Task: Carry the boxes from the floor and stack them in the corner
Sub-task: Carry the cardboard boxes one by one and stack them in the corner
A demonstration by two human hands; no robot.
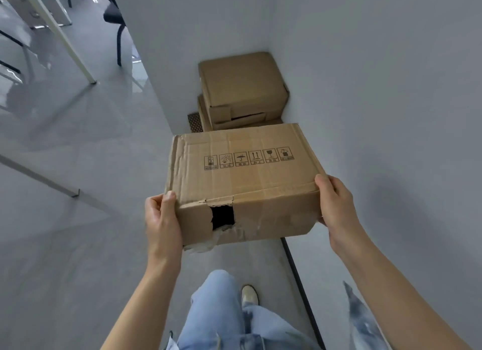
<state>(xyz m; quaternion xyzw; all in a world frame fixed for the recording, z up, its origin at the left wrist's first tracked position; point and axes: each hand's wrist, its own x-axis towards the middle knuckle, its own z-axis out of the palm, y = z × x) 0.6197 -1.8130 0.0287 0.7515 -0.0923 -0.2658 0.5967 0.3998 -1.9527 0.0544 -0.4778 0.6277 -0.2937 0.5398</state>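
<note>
Head view, looking forward and down. A person holds 1 cardboard box point(242, 172) in the air at about waist level, in front of the body and above the grey floor point(78, 219). The left hand point(161, 219) grips the near left corner, thumb on the top edge and fingers curled round the side; the right hand point(336, 206) grips the near right corner in the same way, thumb up on the top edge. Neither hand is spread flat or free. The near face of the carried box is torn, with a dark square hole point(223, 216) and ragged tape beneath it; a row of 6 handling symbols point(249, 158) is printed on its top.

Ahead, where 2 white walls meet, stands the stack in the corner point(242, 88): 1 box lies on top of another, the lower one point(206, 117) showing only as a strip at the left and front. Whether more lie beneath cannot be told. A small patterned mat point(194, 122) lies just beside the stack. A counter leg point(70, 44) and a black chair point(114, 18) stand well apart, upper left.

Progress, as judged: at least 2 boxes are already stacked; the carried box is near the corner but not yet set down. It remains to lay it on the stack; no further boxes on the floor are in view, so what is left after that cannot be told
</note>
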